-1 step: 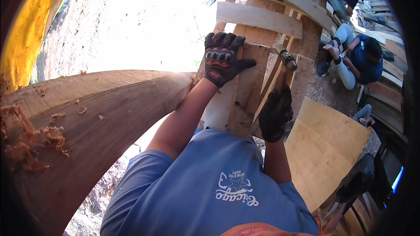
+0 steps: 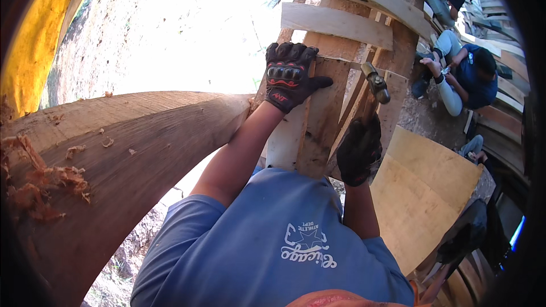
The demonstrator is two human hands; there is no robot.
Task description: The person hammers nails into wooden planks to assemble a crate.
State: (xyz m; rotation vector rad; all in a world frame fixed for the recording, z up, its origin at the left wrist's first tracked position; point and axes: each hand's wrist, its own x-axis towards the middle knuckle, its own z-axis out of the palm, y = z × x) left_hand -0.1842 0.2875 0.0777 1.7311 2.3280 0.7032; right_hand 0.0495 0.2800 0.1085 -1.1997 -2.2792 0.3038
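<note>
My left hand (image 2: 290, 77), in a black padded glove with red trim, lies flat on the left side of a wooden plank frame. Its thumb stretches right onto a brown board (image 2: 324, 119). My right hand (image 2: 359, 150), in a black glove, is wrapped round the wooden handle of a hammer (image 2: 376, 84). The metal hammer head is raised over the right part of the frame, beside a narrow pale board (image 2: 392, 105). I see no nail at this size.
A pale plank (image 2: 335, 24) lies crosswise further up, near another loose slat (image 2: 387, 3). A thick beam (image 2: 148, 131) with wood shavings (image 2: 42, 179) stands at my left. A plywood sheet (image 2: 424, 193) lies at right. A seated person (image 2: 475, 77) works beyond it, among scattered boards.
The hammer head has shifted slightly right and downward in the picture, turning a little with my right hand. My left hand stays in place.
</note>
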